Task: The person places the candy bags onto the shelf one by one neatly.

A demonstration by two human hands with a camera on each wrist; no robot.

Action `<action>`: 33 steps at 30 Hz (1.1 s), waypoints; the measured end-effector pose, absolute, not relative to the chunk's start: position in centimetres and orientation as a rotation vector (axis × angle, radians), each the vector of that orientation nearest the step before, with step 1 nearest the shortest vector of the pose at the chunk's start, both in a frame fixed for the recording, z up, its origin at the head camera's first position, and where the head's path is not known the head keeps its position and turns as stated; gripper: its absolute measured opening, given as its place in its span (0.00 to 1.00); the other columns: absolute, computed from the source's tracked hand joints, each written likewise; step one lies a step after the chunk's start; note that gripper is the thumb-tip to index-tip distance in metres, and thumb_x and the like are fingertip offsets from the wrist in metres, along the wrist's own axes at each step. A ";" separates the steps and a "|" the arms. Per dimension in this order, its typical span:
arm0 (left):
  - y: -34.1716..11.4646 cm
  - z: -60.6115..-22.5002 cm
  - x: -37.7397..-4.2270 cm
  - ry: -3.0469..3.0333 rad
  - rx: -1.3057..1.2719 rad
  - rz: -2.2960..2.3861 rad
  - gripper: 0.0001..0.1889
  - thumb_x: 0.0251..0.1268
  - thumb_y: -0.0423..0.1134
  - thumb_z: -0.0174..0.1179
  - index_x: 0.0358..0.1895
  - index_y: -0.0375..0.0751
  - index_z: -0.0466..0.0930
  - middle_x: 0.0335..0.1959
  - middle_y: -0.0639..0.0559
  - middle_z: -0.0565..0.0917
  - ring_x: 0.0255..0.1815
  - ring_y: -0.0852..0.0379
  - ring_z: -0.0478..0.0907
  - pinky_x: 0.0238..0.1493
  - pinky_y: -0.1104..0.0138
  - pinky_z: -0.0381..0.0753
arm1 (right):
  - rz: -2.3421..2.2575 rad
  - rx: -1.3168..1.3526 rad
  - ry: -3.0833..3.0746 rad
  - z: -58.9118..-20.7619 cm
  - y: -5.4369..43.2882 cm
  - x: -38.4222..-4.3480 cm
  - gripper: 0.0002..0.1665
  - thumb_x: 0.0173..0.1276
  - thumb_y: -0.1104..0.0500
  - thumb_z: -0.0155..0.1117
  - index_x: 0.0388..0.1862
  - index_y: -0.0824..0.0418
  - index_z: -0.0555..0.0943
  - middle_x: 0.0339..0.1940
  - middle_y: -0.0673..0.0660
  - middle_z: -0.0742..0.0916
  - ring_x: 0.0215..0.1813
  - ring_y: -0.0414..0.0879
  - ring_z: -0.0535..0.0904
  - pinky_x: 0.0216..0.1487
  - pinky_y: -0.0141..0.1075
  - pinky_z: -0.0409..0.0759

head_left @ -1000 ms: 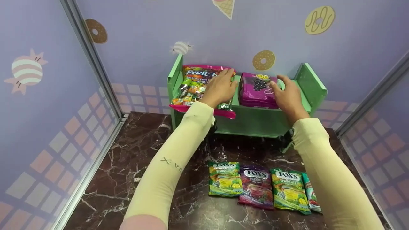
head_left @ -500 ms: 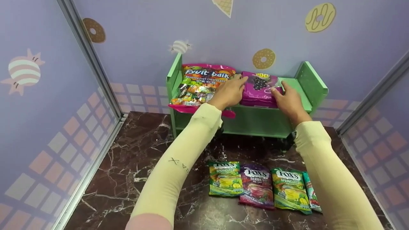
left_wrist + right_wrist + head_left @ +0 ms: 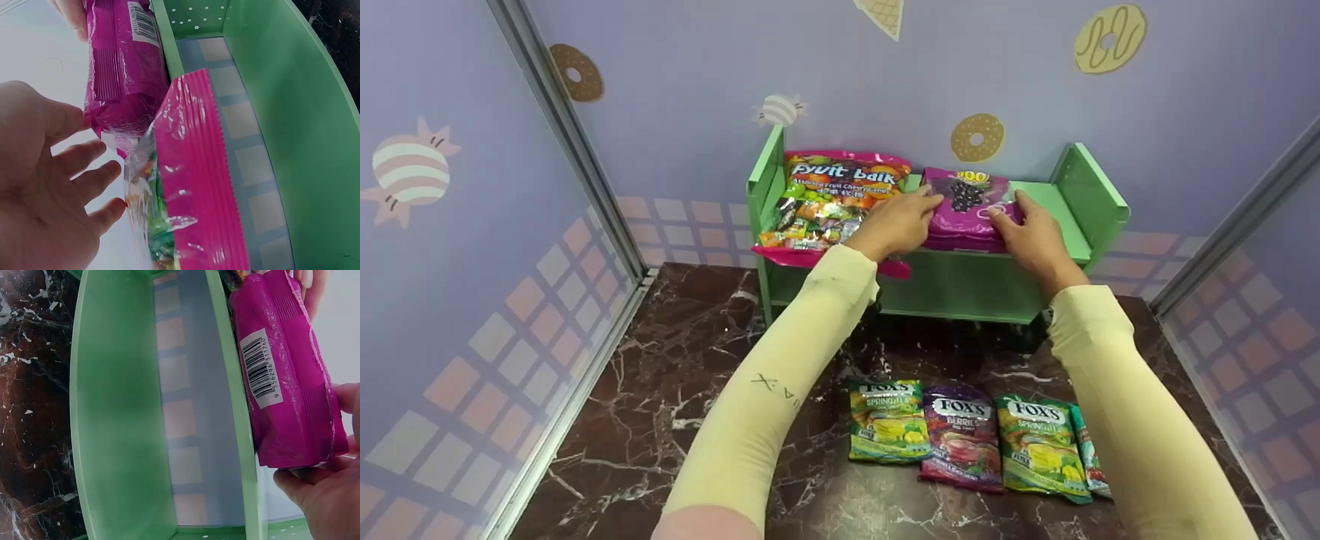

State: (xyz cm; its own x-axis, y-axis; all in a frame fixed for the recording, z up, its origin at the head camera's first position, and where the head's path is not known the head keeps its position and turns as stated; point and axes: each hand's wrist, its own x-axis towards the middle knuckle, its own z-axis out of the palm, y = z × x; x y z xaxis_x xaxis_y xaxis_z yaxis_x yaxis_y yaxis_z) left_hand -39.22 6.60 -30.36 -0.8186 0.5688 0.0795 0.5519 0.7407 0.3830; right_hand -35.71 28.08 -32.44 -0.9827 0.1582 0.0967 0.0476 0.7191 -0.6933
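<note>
A purple candy bag (image 3: 964,217) with a dark fruit picture lies on the top of a green shelf (image 3: 960,285). My right hand (image 3: 1039,240) grips its right end, thumb on top and fingers at the side, as the right wrist view shows. At its left edge, my left hand (image 3: 896,221) touches the bag with fingers loosely extended and spread. A clear and pink bag of assorted chewy candy (image 3: 840,187) lies on the shelf's left part, partly under the left forearm. A barcode on the purple bag (image 3: 287,382) faces the right wrist camera.
On the dark marble floor (image 3: 660,390) lie a green candy bag (image 3: 889,420), a berries candy bag (image 3: 962,439), another green bag (image 3: 1042,446) and a teal bag (image 3: 1091,457) partly behind the right sleeve. Upright green panels (image 3: 1091,199) bound the shelf's ends.
The left hand has moved right, from over the assorted candy bag to the purple bag's left edge. The right hand's thumb now lies further onto the purple bag, which has barely shifted.
</note>
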 end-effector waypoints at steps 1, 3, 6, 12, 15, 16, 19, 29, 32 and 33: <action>6.5 -30.4 -39.2 2.889 0.934 0.616 0.24 0.79 0.43 0.37 0.75 0.54 0.58 0.79 0.54 0.53 0.79 0.50 0.52 0.78 0.54 0.52 | 1.119 -0.166 -2.771 -32.5 28.0 -35.7 0.47 0.74 0.40 0.49 0.79 0.62 0.45 0.78 0.67 0.56 0.79 0.60 0.49 0.79 0.50 0.47; 6.2 -30.4 -39.2 2.881 0.938 0.628 0.24 0.79 0.43 0.37 0.75 0.54 0.58 0.79 0.53 0.53 0.79 0.50 0.51 0.78 0.54 0.52 | 1.126 -0.162 -2.770 -32.6 28.0 -35.9 0.47 0.74 0.40 0.49 0.79 0.62 0.45 0.78 0.67 0.56 0.80 0.60 0.49 0.79 0.50 0.47; 6.2 -30.2 -39.3 2.879 0.968 0.615 0.24 0.79 0.43 0.37 0.75 0.53 0.58 0.79 0.52 0.53 0.79 0.49 0.51 0.78 0.54 0.51 | 1.123 -0.161 -2.766 -32.6 28.1 -35.9 0.47 0.74 0.40 0.49 0.79 0.62 0.45 0.78 0.67 0.55 0.80 0.60 0.49 0.79 0.50 0.47; 5.9 -30.2 -39.6 2.890 0.957 0.571 0.25 0.79 0.42 0.36 0.76 0.53 0.56 0.80 0.52 0.51 0.80 0.50 0.49 0.79 0.56 0.50 | 1.115 -0.152 -2.773 -32.7 27.7 -36.2 0.47 0.74 0.39 0.48 0.79 0.61 0.44 0.78 0.67 0.55 0.79 0.61 0.49 0.79 0.51 0.47; 5.6 -30.3 -39.7 2.900 0.949 0.540 0.25 0.79 0.42 0.35 0.76 0.52 0.56 0.80 0.52 0.50 0.80 0.50 0.49 0.79 0.57 0.49 | 1.120 -0.142 -2.776 -32.9 27.2 -36.3 0.46 0.74 0.40 0.48 0.80 0.61 0.44 0.79 0.66 0.55 0.80 0.60 0.49 0.79 0.50 0.48; 5.5 -30.3 -39.8 2.903 0.950 0.536 0.25 0.79 0.42 0.35 0.76 0.52 0.56 0.80 0.51 0.51 0.80 0.50 0.49 0.79 0.56 0.49 | 1.121 -0.139 -2.777 -32.9 27.1 -36.3 0.46 0.74 0.39 0.47 0.80 0.60 0.44 0.79 0.66 0.55 0.80 0.60 0.49 0.79 0.50 0.48; 5.2 -30.4 -39.9 2.907 0.944 0.549 0.25 0.80 0.42 0.35 0.76 0.52 0.56 0.79 0.51 0.51 0.80 0.49 0.49 0.79 0.55 0.49 | 1.128 -0.130 -2.774 -32.9 26.7 -36.4 0.46 0.74 0.39 0.48 0.80 0.60 0.44 0.79 0.66 0.56 0.79 0.60 0.49 0.79 0.50 0.48; 4.7 -30.3 -39.9 2.907 0.920 0.533 0.25 0.80 0.43 0.34 0.76 0.53 0.56 0.79 0.53 0.52 0.80 0.50 0.49 0.78 0.53 0.50 | 1.154 -0.142 -2.780 -32.8 26.1 -36.5 0.47 0.74 0.39 0.48 0.80 0.59 0.42 0.79 0.64 0.55 0.80 0.57 0.49 0.79 0.50 0.48; 4.7 -30.3 -39.8 2.911 0.917 0.531 0.25 0.80 0.43 0.34 0.76 0.53 0.56 0.79 0.53 0.52 0.80 0.49 0.48 0.78 0.53 0.49 | 1.176 -0.150 -2.779 -32.8 26.1 -36.5 0.48 0.74 0.38 0.48 0.80 0.58 0.42 0.80 0.63 0.55 0.80 0.57 0.48 0.79 0.50 0.47; 4.7 -30.3 -39.8 2.913 0.920 0.526 0.25 0.80 0.43 0.35 0.76 0.53 0.56 0.79 0.52 0.52 0.80 0.49 0.48 0.79 0.54 0.49 | 1.182 -0.151 -2.778 -32.8 26.1 -36.4 0.48 0.74 0.38 0.48 0.80 0.58 0.42 0.80 0.63 0.54 0.80 0.57 0.48 0.79 0.50 0.47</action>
State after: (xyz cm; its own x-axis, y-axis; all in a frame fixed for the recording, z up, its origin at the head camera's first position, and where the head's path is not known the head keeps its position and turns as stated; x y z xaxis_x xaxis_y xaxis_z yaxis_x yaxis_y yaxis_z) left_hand -39.80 4.72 -30.30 -0.8230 0.5647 0.0619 0.5506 0.7663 0.3311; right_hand -36.44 26.14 -32.78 -0.9880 0.1379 0.0698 0.0454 0.6904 -0.7220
